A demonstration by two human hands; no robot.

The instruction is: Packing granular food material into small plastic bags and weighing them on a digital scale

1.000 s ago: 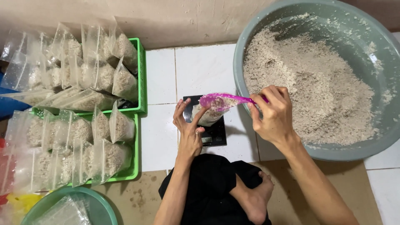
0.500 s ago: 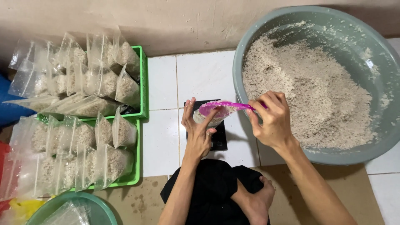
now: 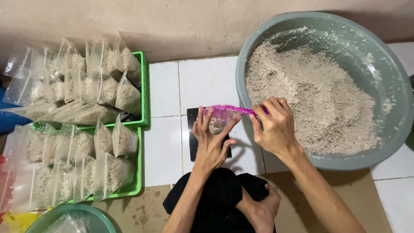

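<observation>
Head view: small clear bag [image 3: 217, 125] pinched open by left hand [image 3: 211, 144] over black scale [image 3: 193, 138]; pink scoop [image 3: 228, 111] handle gripped by right hand [image 3: 276, 127]. Bag judged light, floppy, slippery; best held at rim.

Your left hand [image 3: 211, 140] sits near the centre of view, its forearm rising from about 6 o'clock. The palm faces away from you, fingers spread and pointing toward 12 o'clock, thumb angled toward 1 o'clock, the fingertips loosely cupped. Your right hand [image 3: 274, 127] lies just beside it at 3 o'clock, its forearm coming in from about 5 o'clock. Its fingers are curled in a pinch, knuckles up, thumb and forefinger pointing toward 10 o'clock, toward the left fingertips. A bare foot [image 3: 263, 211] rests between your forearms.
</observation>
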